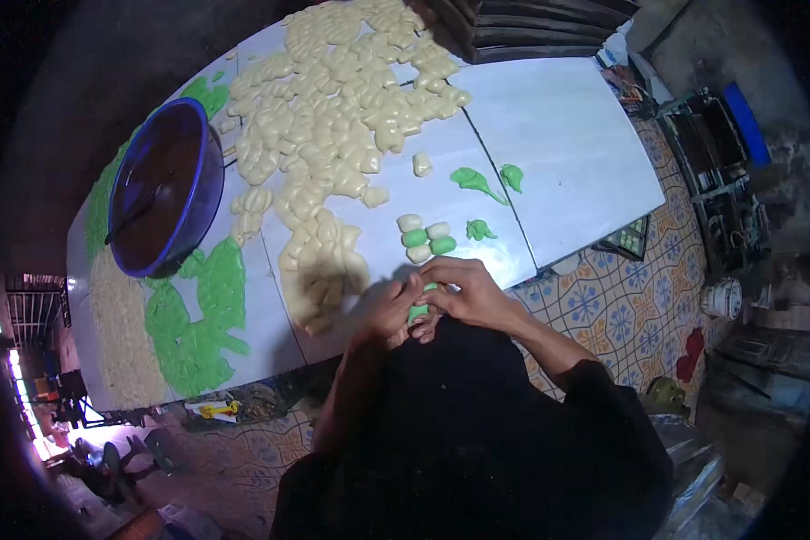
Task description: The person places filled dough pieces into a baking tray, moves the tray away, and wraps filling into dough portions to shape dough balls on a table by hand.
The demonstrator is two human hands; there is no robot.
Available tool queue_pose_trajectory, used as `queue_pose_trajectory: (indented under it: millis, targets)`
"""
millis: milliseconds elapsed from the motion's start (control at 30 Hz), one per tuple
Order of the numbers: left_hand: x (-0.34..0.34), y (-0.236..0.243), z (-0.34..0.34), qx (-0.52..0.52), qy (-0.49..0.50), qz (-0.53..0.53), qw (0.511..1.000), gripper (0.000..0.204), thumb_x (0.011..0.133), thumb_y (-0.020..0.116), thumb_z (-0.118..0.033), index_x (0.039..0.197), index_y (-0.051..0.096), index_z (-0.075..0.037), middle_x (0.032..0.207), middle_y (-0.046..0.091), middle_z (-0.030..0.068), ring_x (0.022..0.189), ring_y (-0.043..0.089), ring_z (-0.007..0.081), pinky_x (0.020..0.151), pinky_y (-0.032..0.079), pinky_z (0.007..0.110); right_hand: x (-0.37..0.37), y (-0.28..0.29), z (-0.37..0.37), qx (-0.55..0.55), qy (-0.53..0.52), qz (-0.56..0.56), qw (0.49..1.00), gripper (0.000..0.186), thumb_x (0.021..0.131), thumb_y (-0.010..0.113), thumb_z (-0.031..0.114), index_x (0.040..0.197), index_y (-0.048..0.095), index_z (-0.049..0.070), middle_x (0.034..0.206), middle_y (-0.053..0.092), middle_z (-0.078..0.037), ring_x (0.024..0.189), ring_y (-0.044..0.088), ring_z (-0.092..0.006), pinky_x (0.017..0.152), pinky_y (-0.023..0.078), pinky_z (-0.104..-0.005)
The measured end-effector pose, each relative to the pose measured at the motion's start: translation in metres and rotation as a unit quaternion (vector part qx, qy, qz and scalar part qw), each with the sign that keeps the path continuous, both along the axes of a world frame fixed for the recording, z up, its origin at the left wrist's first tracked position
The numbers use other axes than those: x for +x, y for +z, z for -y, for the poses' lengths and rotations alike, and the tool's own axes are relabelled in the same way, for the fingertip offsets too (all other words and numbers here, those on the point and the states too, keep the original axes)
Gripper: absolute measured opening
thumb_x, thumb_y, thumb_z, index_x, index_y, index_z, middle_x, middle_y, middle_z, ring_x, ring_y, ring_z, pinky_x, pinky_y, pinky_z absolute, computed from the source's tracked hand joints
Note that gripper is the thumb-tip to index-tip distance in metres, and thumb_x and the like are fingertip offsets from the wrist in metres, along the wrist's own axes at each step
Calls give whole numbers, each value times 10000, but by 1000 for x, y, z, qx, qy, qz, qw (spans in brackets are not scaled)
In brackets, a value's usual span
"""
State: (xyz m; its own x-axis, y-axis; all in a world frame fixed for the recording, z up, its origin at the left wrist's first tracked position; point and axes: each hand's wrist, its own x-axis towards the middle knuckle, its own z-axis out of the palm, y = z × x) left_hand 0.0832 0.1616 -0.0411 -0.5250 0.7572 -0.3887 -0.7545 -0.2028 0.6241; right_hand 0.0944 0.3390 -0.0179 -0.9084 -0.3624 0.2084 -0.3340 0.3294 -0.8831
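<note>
My left hand [396,310] and my right hand [459,297] meet at the near edge of the white tabletop [558,135], fingers closed around a small green dough piece [418,311]. Just beyond them sit several oval pieces, some cream [409,221] and some green [443,244]. Small flattened green scraps [477,180] lie to their right. Cream dough pieces [342,99] are heaped over the middle and back of the table, and more [315,279] lie left of my hands.
At left stand a blue basin [205,207] of dark contents, green dough sheets [193,333] and a beige grainy mass [117,324]. Dark stacked trays [540,27] are at the back. Metal equipment [697,171] and a white bucket [720,297] stand right, on patterned tiles [612,333].
</note>
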Motion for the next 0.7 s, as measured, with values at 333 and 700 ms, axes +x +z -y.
queue_pose_trajectory:
  millis: [333, 700]
  targets:
    - [-16, -46, 8, 151, 239, 193, 940, 370, 995, 383, -433, 924, 501, -89, 543, 356, -3, 454, 379, 122, 454, 341, 252, 16, -34, -62, -17, 92, 235, 967, 143, 815, 662, 88, 935, 641, 13, 797, 650, -115, 715, 604, -186, 677, 480, -314]
    - [-17, -27, -49, -179, 142, -361, 904, 337, 910, 512, -136, 1229, 482, -32, 753, 548, 93, 672, 550, 172, 640, 463, 304, -42, -84, -94, -37, -189, 219, 957, 263, 920, 572, 206, 1043, 635, -18, 881, 647, -151, 833, 617, -225, 760, 489, -351]
